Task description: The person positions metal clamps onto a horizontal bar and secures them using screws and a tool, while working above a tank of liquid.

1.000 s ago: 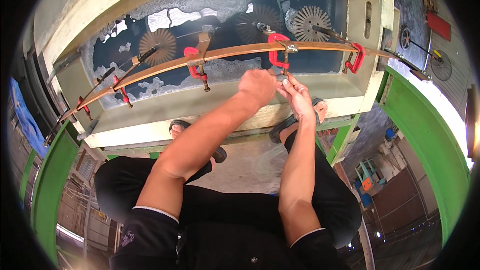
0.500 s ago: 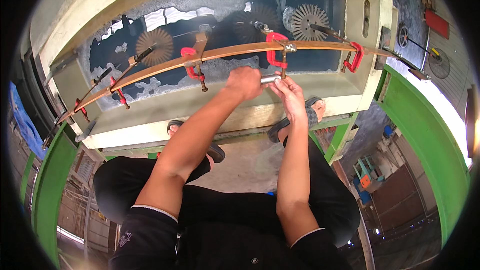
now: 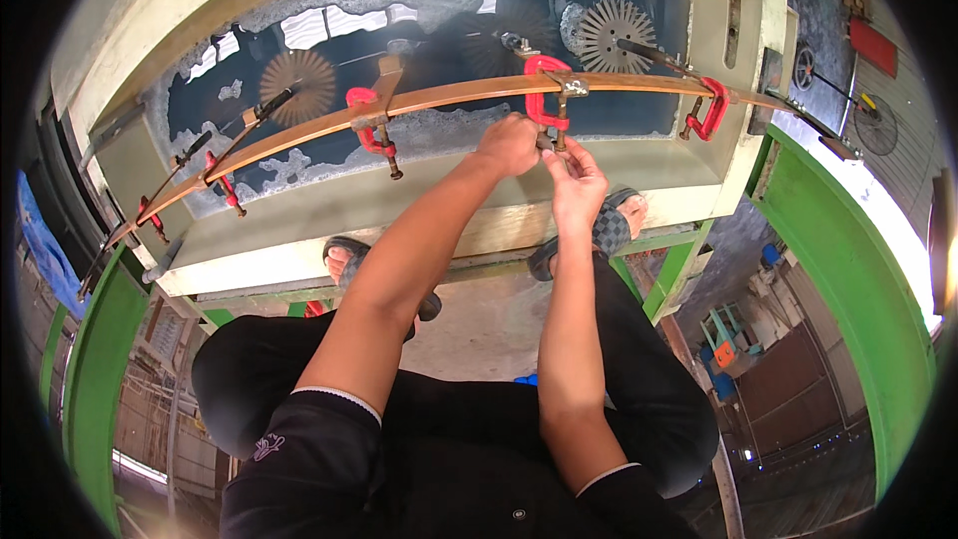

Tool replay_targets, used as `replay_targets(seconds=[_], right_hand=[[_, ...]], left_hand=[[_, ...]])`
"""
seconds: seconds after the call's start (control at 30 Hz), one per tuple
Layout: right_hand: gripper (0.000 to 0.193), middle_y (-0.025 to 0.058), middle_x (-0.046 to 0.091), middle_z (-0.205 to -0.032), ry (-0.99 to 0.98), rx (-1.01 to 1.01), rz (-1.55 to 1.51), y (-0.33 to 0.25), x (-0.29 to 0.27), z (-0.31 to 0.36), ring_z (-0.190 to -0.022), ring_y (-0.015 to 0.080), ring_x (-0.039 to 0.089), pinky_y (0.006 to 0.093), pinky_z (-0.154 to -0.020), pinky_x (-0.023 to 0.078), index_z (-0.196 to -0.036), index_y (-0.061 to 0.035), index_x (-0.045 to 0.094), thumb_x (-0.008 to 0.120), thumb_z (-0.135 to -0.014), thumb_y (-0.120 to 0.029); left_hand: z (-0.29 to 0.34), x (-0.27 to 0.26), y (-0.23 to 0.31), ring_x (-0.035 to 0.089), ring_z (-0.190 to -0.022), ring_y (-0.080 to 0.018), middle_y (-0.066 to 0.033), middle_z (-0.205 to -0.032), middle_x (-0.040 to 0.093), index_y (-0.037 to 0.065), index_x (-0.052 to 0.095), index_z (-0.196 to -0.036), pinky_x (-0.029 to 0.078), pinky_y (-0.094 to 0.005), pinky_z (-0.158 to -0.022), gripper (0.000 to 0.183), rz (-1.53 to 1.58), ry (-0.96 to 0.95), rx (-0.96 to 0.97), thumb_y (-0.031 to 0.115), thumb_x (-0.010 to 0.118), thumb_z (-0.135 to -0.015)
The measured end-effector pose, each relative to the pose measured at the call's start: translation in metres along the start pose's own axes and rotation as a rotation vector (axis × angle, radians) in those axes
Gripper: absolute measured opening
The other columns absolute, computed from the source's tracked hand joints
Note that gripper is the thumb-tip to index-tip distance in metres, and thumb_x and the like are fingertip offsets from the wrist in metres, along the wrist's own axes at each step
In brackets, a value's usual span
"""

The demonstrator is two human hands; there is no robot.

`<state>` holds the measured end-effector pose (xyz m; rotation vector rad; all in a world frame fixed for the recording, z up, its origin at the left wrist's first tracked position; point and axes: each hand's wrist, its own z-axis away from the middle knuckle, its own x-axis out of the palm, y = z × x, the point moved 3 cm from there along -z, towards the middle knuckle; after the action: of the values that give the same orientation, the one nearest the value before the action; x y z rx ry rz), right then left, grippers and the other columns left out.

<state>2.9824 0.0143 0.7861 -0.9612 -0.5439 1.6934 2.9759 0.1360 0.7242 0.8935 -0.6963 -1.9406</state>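
Observation:
A long, thin curved wooden strip (image 3: 459,94) runs across the trough, with several red C-clamps along it. My left hand (image 3: 511,145) is closed round a short metal tube, and only the tube's grey end (image 3: 545,141) shows beside the screw of one red C-clamp (image 3: 546,64). Thumb and fingers of my right hand (image 3: 579,190) close round the lower end of that clamp's screw (image 3: 562,143); the exact contact is partly hidden. Further left, another red C-clamp (image 3: 363,98) grips the strip at a wooden crosspiece. A third clamp (image 3: 714,112) sits at the right.
Below the strip is a trough of dark water with a pale front rim (image 3: 459,212). Slotted discs on rods, one grey (image 3: 617,38) and one brown (image 3: 297,83), stand over it. Green steel beams (image 3: 848,269) flank both sides. My sandalled feet are near the front rim.
Both hands have moved slightly up toward the clamp. The metal tube, plainly visible before, is now mostly covered by my left hand.

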Motion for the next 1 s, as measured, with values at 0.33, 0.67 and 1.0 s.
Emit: replay_targets(seconds=[0.33, 0.67, 1.0], right_hand=[[0.032, 0.0062, 0.066, -0.092, -0.039, 0.036, -0.06, -0.008, 0.002, 0.006, -0.082, 0.0105, 0.06, 0.0253, -0.08, 0.047, -0.108, 0.0044, 0.064, 0.073, -0.078, -0.004], [0.033, 0.0071, 0.068, -0.093, -0.256, 0.203, 0.009, -0.028, -0.01, -0.003, -0.081, 0.0095, 0.061, 0.0222, -0.078, 0.048, -0.112, 0.0026, 0.064, 0.07, -0.08, -0.004], [0.03, 0.0048, 0.067, -0.086, -0.654, 0.258, 0.291, -0.064, -0.012, -0.067, -0.074, 0.0088, 0.057, 0.0237, -0.072, 0.047, -0.106, 0.0037, 0.067, 0.068, -0.085, -0.018]], left_hand=[[0.014, -0.037, 0.009, 0.063, -0.09, -0.0363, -0.0188, -0.091, 0.067, 0.007, 0.066, -0.094, 0.05, -0.0469, -0.08, 0.029, -0.222, -0.18, 0.041, 0.031, 0.066, -0.078], [0.012, -0.036, 0.004, 0.065, -0.087, -0.0358, -0.0198, -0.086, 0.067, 0.004, 0.063, -0.096, 0.051, -0.046, -0.076, 0.04, -0.408, -0.171, 0.012, 0.042, 0.061, -0.083], [0.013, -0.044, 0.011, 0.062, -0.093, -0.0392, -0.0205, -0.092, 0.067, 0.005, 0.057, -0.116, 0.049, -0.0466, -0.086, 0.076, -0.257, -0.269, 0.048, 0.07, 0.052, -0.077]])
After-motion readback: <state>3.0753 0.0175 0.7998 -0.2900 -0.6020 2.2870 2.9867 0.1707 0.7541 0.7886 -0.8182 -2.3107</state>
